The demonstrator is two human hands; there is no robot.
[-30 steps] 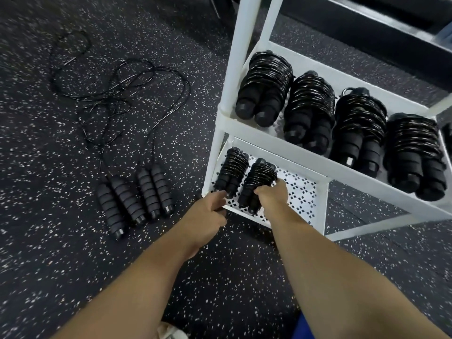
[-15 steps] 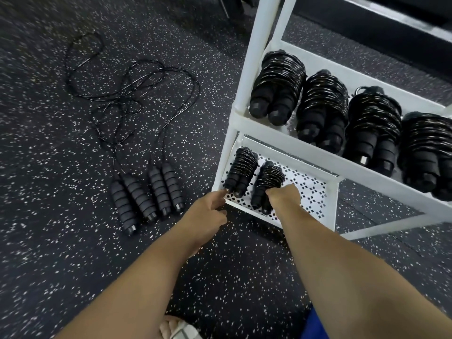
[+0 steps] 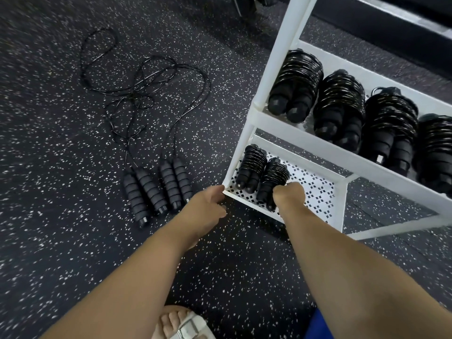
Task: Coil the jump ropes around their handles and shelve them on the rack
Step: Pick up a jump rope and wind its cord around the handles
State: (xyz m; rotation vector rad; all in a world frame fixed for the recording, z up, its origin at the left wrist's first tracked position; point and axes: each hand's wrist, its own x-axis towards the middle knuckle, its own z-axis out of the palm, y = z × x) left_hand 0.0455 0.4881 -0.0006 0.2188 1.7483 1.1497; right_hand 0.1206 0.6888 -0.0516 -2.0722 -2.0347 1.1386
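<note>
The right grip [image 3: 289,195] is curled round a coiled rope [image 3: 275,176] on the bottom shelf [image 3: 315,192] of the white rack [image 3: 289,45], just beside a second coiled rope [image 3: 252,166]. The left grip [image 3: 208,206] sits with bent fingers at the shelf's front corner; I cannot tell if it holds on. Two loose ropes [image 3: 159,184] lie on the floor [image 3: 61,167] nearby.

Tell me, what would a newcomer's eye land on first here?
Probably the white rack, its upper shelf lined with tightly coiled jump ropes. Next, the right hand gripping another coiled jump rope on the perforated lower shelf, the left hand at that shelf's front corner. Left of the rack, two uncoiled jump ropes sprawl on the speckled floor.
</note>
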